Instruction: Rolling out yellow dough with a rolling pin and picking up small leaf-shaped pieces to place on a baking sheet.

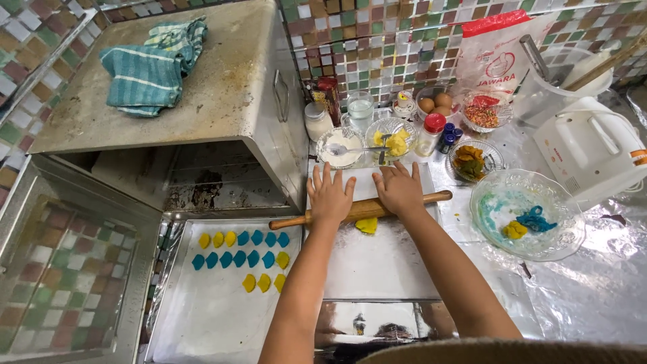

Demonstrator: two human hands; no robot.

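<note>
Both arms reach straight away from the person, palms down. The left hand (329,196) and right hand (400,191) lie flat with fingers spread apart, pressing on top of a wooden rolling pin (360,209) without gripping it. The pin lies across a white board (377,259), tilted slightly up to the right, over a yellow dough piece (367,225) just on its near side. Left of the board, a baking tray (202,317) holds blue and yellow dough shapes (241,258).
</note>
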